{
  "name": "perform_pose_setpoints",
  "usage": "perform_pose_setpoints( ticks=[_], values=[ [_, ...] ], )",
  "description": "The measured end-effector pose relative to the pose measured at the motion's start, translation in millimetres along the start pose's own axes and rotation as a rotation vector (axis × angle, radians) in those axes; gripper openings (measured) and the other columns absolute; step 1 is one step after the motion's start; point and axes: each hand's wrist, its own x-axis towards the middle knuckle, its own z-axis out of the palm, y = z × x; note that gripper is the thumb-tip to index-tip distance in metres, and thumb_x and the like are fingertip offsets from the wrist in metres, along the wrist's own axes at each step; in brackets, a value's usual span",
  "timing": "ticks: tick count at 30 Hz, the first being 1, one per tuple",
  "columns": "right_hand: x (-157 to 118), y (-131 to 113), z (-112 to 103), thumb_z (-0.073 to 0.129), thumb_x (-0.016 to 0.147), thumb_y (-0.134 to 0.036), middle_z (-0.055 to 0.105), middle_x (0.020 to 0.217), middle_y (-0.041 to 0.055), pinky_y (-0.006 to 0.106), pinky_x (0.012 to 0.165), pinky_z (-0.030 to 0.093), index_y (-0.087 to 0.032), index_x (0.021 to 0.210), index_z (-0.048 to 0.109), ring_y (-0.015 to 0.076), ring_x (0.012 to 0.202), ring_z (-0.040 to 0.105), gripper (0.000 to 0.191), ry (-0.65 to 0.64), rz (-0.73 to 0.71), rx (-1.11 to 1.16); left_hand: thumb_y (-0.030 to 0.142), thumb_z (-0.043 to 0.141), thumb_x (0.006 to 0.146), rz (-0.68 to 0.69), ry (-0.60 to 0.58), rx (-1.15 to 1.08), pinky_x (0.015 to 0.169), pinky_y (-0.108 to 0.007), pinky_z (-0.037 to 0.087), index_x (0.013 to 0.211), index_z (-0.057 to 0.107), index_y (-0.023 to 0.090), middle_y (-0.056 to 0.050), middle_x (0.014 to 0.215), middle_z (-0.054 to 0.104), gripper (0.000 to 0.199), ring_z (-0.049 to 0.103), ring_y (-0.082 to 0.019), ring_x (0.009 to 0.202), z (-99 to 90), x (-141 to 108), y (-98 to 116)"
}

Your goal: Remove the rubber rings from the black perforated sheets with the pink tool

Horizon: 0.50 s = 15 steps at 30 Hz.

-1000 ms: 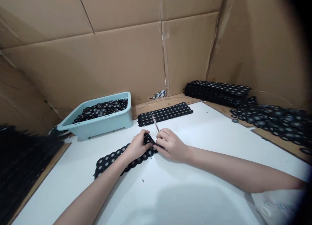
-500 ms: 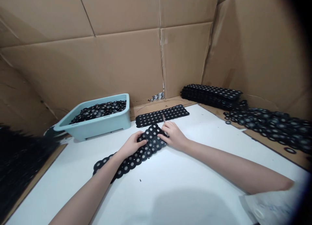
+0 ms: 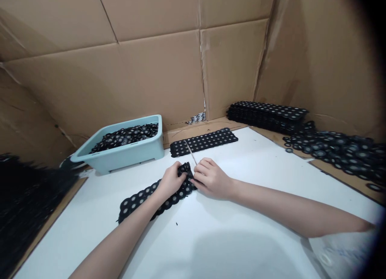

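A black strip of joined rings with pale dots (image 3: 143,197) lies slantwise on the white table, its far right end bent up. My left hand (image 3: 174,180) pinches that strip near the raised end. Closed around a thin, pointed stick-like tool (image 3: 191,152) is my right hand (image 3: 210,177), whose fingertips touch the strip's right end. The tool's tip points up and to the left. Just beyond my hands, a second dotted black strip (image 3: 205,142) lies flat.
A light blue basin (image 3: 129,160) of black rings stands at the back left. At the back right are a stack of dotted strips (image 3: 267,114) and a heap of loose rings (image 3: 346,150). Cardboard walls (image 3: 157,77) enclose the table. A dark pile (image 3: 33,214) is at the left.
The strip's right end has bent up and bunched between my hands. My right hand has turned, so the tool leans further left and shows more of its length. The view has shifted slightly.
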Motion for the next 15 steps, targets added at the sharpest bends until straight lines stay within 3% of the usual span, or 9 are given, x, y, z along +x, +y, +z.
perform_pose_setpoints(
  ticks=[5, 8, 12, 15],
  values=[
    [-6, 21, -4, 0.045, 0.083, -0.027, 0.05, 0.076, 0.0052, 0.033, 0.076, 0.033, -0.017, 0.071, 0.049, 0.0183, 0.078, 0.041, 0.015, 0.013, 0.286, 0.042, 0.033, 0.051, 0.074, 0.051, -0.116, -0.159, 0.071, -0.03, 0.043, 0.078, 0.055, 0.018, 0.0, 0.077, 0.061, 0.016, 0.056, -0.018, 0.076, -12.3, 2, -5],
    [-12, 35, -3, 0.05, 0.08, -0.031, 0.048, 0.074, 0.0037, 0.032, 0.074, 0.034, -0.018, 0.067, 0.045, 0.0178, 0.077, 0.042, 0.019, -0.019, 0.368, 0.049, 0.036, 0.045, 0.079, 0.053, -0.1, -0.222, 0.074, -0.03, 0.044, 0.085, 0.055, 0.018, -0.002, 0.085, 0.062, 0.022, 0.057, -0.018, 0.08, -13.8, 2, -7],
    [-13, 37, 0, 0.049, 0.081, -0.029, 0.048, 0.075, 0.0036, 0.032, 0.074, 0.034, -0.018, 0.067, 0.045, 0.0178, 0.077, 0.042, 0.018, -0.029, 0.366, 0.081, 0.034, 0.046, 0.078, 0.029, -0.033, -0.232, 0.074, -0.031, 0.045, 0.085, 0.055, 0.018, -0.003, 0.083, 0.064, 0.02, 0.058, -0.018, 0.079, -7.4, 3, -9],
    [-9, 24, -1, 0.045, 0.083, -0.025, 0.049, 0.075, 0.0044, 0.033, 0.076, 0.032, -0.018, 0.069, 0.048, 0.018, 0.077, 0.041, 0.016, -0.02, 0.24, 0.067, 0.031, 0.048, 0.075, 0.01, 0.016, -0.207, 0.076, -0.033, 0.044, 0.08, 0.056, 0.017, -0.004, 0.081, 0.064, 0.017, 0.059, -0.02, 0.079, -1.2, 6, -10]
  ],
)
